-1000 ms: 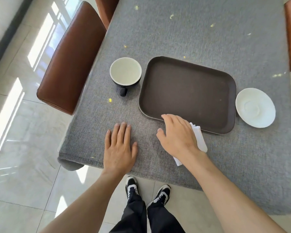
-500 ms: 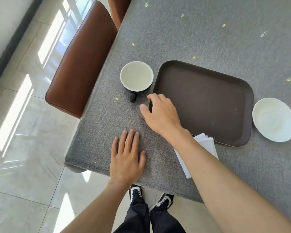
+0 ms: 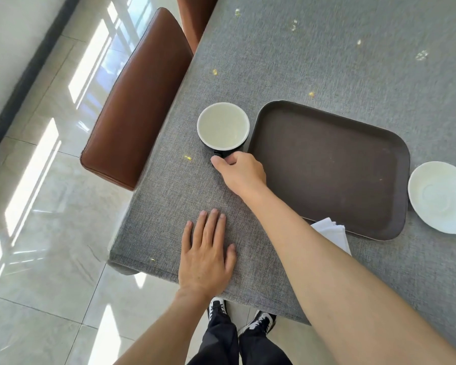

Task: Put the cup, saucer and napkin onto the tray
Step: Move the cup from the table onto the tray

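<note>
A black cup [image 3: 223, 126] with a white inside stands on the grey tablecloth just left of the dark brown tray [image 3: 329, 164]. My right hand [image 3: 241, 172] is at the cup's near side, its fingers closed around the handle, which they hide. My left hand [image 3: 206, 256] lies flat on the cloth near the table's front edge, fingers apart, holding nothing. A white saucer [image 3: 441, 197] sits on the cloth right of the tray. The folded white napkin [image 3: 332, 234] lies at the tray's near edge, partly hidden by my right forearm.
The table [image 3: 327, 48] is covered in grey cloth; its front-left corner is close to my left hand. A brown leather chair [image 3: 134, 106] stands along the table's left side, with a second chair behind it. Glossy tiled floor and my shoes lie below.
My right hand left the napkin, crossed left past the tray's corner and closed on the cup's handle. The left hand stayed flat. The camera view shifted left.
</note>
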